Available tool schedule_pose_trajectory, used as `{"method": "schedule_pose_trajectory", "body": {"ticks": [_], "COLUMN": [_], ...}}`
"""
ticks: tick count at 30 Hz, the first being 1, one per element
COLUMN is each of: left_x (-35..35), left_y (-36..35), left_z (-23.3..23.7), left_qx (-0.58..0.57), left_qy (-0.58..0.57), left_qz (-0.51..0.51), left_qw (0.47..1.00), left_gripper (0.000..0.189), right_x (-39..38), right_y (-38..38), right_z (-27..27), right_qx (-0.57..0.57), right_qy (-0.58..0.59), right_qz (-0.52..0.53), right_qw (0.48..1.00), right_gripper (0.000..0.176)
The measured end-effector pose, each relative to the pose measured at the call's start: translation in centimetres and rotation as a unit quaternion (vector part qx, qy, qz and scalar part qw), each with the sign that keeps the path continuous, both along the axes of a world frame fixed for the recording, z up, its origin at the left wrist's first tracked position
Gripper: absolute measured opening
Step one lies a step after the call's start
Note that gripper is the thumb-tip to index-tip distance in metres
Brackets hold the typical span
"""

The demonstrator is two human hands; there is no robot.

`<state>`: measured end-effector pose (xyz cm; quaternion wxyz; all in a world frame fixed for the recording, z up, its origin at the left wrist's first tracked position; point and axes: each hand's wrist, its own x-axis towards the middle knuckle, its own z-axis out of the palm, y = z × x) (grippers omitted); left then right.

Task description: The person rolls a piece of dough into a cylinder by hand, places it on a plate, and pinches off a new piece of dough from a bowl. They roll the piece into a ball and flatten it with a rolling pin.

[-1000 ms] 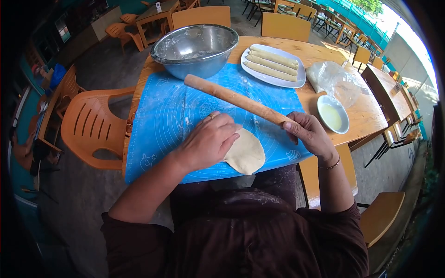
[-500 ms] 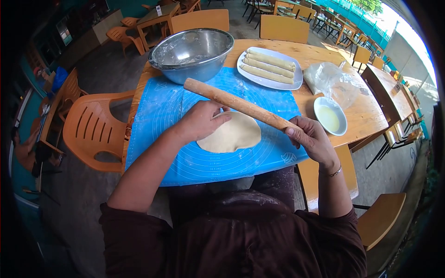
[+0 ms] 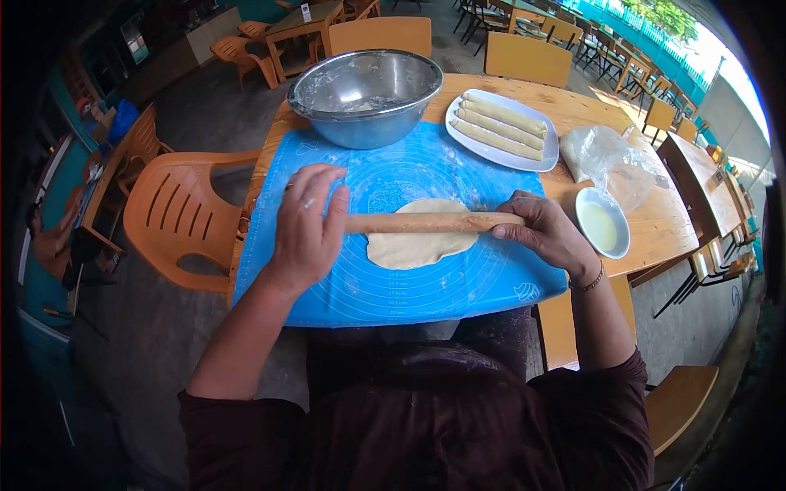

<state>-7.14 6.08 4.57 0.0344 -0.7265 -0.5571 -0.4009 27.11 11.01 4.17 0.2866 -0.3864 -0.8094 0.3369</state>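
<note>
- A long wooden rolling pin (image 3: 426,222) lies across a flat, pale round of dough (image 3: 419,248), between the person's two hands, near the middle of a blue silicone baking mat (image 3: 409,290).
- The left hand (image 3: 307,222) rests open on the pin's left end, fingers stretched forward and palm down. It presses on the pin rather than gripping it.
- The right hand (image 3: 544,233) is curled over the right end, fingers wrapped round the wood.
- The pin's long axis runs left to right, almost level, parallel to the near table edge. It crosses the upper half of the dough.
- Both tips of the pin are hidden under the hands, and the strip of dough beneath it cannot be seen.
- Farther back on the wooden table (image 3: 573,106) stand a large steel mixing bowl (image 3: 364,123) and a white oval plate (image 3: 512,163) with rolled dough sticks (image 3: 501,124).
- To the right sit a crumpled clear plastic bag (image 3: 614,159) and a small white dish of pale liquid (image 3: 602,222). What the bag holds is hard to make out.
- The mat's near edge is cut off by the person's dark sleeves.
</note>
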Motion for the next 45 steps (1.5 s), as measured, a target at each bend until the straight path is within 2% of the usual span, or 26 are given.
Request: {"method": "schedule_pose_trajectory", "body": {"ticks": [2, 3, 5, 6, 8, 12, 14, 15, 16, 18, 19, 23, 25, 26, 28, 31, 34, 41, 44, 45], "left_x": [1.6, 2.1, 2.9, 3.2, 3.5, 3.8, 3.9, 4.0, 4.1, 4.2, 4.2, 4.0, 3.8, 3.7, 3.8, 3.8, 3.6, 2.9, 2.7, 2.7], "left_y": [-0.2, 0.0, 0.6, 0.5, 0.3, 0.1, 0.3, 0.3, 0.2, 0.0, 0.1, -0.2, -0.7, -1.0, -1.9, -3.0, -4.0, -7.7, -8.6, -8.5], "left_z": [0.2, -0.6, -2.8, -3.2, -3.6, -3.4, -3.3, -3.3, -3.5, -3.6, -3.5, -3.0, -3.2, -3.2, -2.9, -3.0, -3.1, -2.8, -3.5, -4.1], "left_qx": [-0.042, -0.042, -0.110, -0.109, -0.136, -0.132, -0.115, -0.114, -0.119, -0.126, -0.166, -0.249, -0.248, -0.243, -0.240, -0.219, -0.188, -0.178, -0.165, -0.138], "left_qy": [0.080, 0.080, 0.209, 0.208, 0.266, 0.268, 0.275, 0.276, 0.279, 0.280, 0.261, 0.229, 0.222, 0.216, 0.214, 0.213, 0.223, 0.214, 0.181, 0.160], "left_qz": [-0.120, -0.122, -0.098, -0.100, -0.056, -0.064, -0.022, -0.024, 0.007, 0.039, 0.031, -0.002, -0.020, -0.038, -0.053, -0.075, -0.093, -0.159, -0.179, -0.178], "left_qw": [0.989, 0.988, 0.967, 0.967, 0.953, 0.952, 0.954, 0.954, 0.953, 0.951, 0.950, 0.941, 0.943, 0.945, 0.945, 0.949, 0.952, 0.947, 0.953, 0.961], "left_gripper": [0.045, 0.045, 0.056, 0.056, 0.061, 0.064, 0.069, 0.069, 0.070, 0.071, 0.071, 0.071, 0.070, 0.070, 0.070, 0.070, 0.072, 0.069, 0.063, 0.060], "right_x": [-1.0, -1.5, -2.3, -2.1, -1.9, -2.0, -3.2, -4.2, -5.0, -6.4, -7.0, -7.9, -7.5, -7.5, -7.1, -6.8, -6.3, -5.4, -4.6, -4.2], "right_y": [0.8, 1.0, 1.2, 1.2, 1.1, 1.0, 1.8, 1.7, 2.2, 3.5, 3.9, 3.8, 3.1, 2.5, 0.6, -1.6, -3.5, -8.4, -9.6, -9.9], "right_z": [0.0, 0.1, 0.3, -0.1, -1.4, 0.1, 0.7, 1.3, 0.9, -1.0, -1.7, -3.2, -3.8, -3.7, -3.2, -3.2, -3.2, -2.8, -2.8, -3.0], "right_qx": [-0.010, -0.010, 0.025, 0.025, 0.112, 0.066, 0.039, 0.061, 0.060, 0.223, 0.234, 0.239, 0.256, 0.254, 0.250, 0.225, 0.188, 0.211, 0.219, 0.220], "right_qy": [-0.019, -0.019, -0.084, -0.085, -0.134, -0.134, -0.095, -0.116, -0.115, -0.145, -0.160, -0.187, -0.155, -0.155, -0.220, -0.273, -0.278, -0.296, -0.269, -0.237], "right_qz": [0.050, 0.048, 0.051, 0.049, 0.019, -0.023, -0.151, -0.163, -0.164, -0.137, -0.137, -0.130, -0.139, -0.140, -0.141, -0.152, -0.136, -0.112, -0.081, -0.072], "right_qw": [0.999, 0.999, 0.995, 0.995, 0.984, 0.989, 0.983, 0.978, 0.978, 0.954, 0.949, 0.944, 0.944, 0.944, 0.932, 0.923, 0.932, 0.925, 0.934, 0.943], "right_gripper": [0.035, 0.035, 0.032, 0.032, 0.031, 0.039, 0.049, 0.043, 0.043, 0.034, 0.028, 0.027, 0.040, 0.040, 0.056, 0.064, 0.068, 0.073, 0.074, 0.070]}}
